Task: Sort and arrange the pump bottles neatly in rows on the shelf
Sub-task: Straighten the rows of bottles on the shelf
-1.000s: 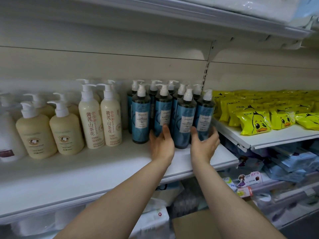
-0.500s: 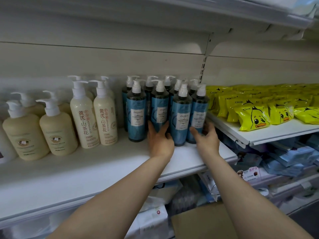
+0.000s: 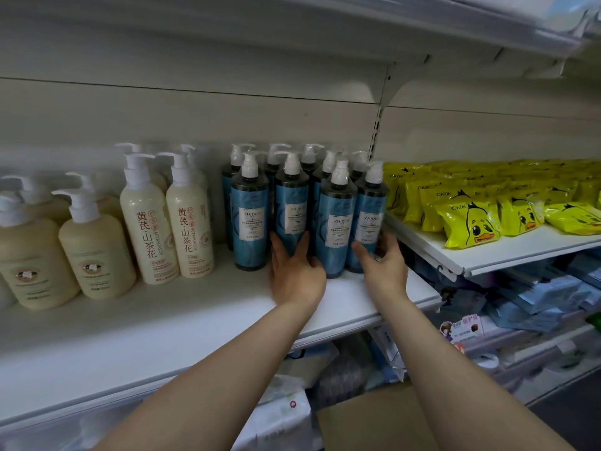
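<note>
On the white shelf, cream pump bottles stand left of the blue ZHIDUO pump bottles. The left hand grips the second front blue bottle near its base. The right hand curls around the rightmost blue bottle, left of the yellow duck packets.

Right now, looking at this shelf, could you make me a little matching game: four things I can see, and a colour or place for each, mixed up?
Things:
1. ZHIDUO bottles
2. tall bottles with red characters
3. duck packets
4. squat bottles

Descriptions:
A. yellow, on the lower shelf to the right
B. blue labels, touched by both hands
C. cream, far left
D. cream, just left of the blue group

Pairs: 1-B, 2-D, 3-A, 4-C
</note>
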